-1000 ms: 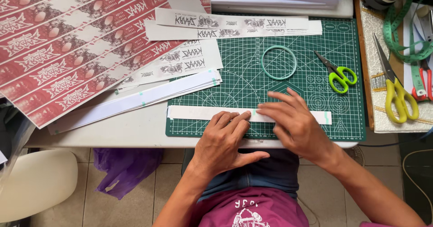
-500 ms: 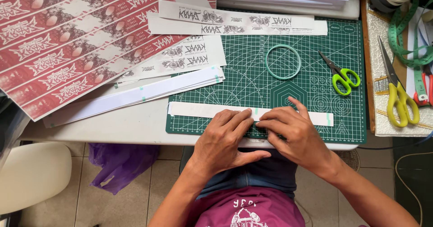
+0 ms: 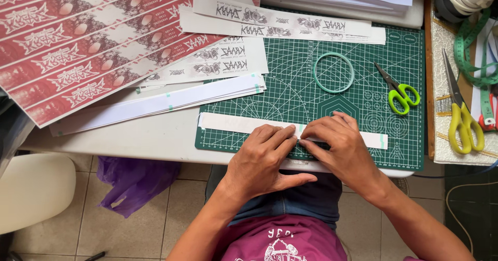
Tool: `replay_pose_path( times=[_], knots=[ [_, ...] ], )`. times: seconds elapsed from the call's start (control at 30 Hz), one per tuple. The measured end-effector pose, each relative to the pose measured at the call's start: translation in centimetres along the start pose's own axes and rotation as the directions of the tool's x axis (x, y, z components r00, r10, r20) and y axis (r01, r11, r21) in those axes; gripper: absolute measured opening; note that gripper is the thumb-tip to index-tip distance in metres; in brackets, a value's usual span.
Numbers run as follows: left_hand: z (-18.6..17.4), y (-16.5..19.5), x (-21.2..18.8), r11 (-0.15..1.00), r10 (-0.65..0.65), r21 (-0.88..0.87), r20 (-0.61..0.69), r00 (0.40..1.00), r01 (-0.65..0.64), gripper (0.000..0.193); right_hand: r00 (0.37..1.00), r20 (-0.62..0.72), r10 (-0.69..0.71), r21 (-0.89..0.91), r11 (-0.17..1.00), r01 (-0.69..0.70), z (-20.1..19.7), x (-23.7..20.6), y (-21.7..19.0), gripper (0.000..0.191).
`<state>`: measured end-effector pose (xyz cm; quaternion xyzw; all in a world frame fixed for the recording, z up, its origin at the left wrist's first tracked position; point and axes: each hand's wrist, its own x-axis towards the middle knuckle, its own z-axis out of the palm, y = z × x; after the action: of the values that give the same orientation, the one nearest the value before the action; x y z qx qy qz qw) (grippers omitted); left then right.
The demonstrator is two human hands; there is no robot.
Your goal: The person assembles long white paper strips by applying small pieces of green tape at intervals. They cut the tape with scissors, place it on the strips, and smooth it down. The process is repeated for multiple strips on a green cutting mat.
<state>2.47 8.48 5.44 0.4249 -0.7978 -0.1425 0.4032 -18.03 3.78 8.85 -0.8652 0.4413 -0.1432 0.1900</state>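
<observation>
Hands at the mat's near edge: left hand (image 3: 262, 160) and right hand (image 3: 340, 147), fingertips now drawn together, press flat on a long white paper strip (image 3: 233, 123), pinning rather than gripping it. Beyond lie the gridded green cutting mat (image 3: 290, 79), a thin pale-green ring (image 3: 334, 72), green-handled scissors (image 3: 397, 92) and glossy red printed sheets (image 3: 88, 48).

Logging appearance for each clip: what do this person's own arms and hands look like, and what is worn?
Both arms are bare up to where they leave the picture, with no sleeves showing. The left hand and right hand carry no gloves, rings, watch or bracelets that I can see. The person wears a maroon shirt with a white print on the chest and dark blue jeans.
</observation>
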Motion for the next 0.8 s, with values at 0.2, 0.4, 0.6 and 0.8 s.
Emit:
replay_pose_path(
  times=[0.2,0.4,0.6,0.8],
  knots=[
    [2.2,-0.9,-1.2,1.000,0.001,-0.007,0.003,1.000,-0.001,0.076,1.000,-0.005,-0.008,0.013,1.000,0.008,1.0,-0.4,1.8,0.011],
    [1.9,-0.7,-0.7,1.000,0.012,0.013,0.001,1.000,-0.012,0.077,0.999,0.026,0.029,0.003,1.000,-0.029,0.6,0.3,1.3,0.012],
    [2.3,-0.8,-0.9,1.000,-0.005,-0.004,0.023,1.000,0.005,0.079,0.995,0.030,0.095,0.044,0.994,-0.097,0.8,0.3,1.3,0.019],
    [2.1,-0.8,-0.9,1.000,-0.011,-0.002,0.027,1.000,0.011,0.079,0.991,-0.008,0.134,0.041,0.990,-0.133,1.2,0.4,1.4,0.017]
  ],
)
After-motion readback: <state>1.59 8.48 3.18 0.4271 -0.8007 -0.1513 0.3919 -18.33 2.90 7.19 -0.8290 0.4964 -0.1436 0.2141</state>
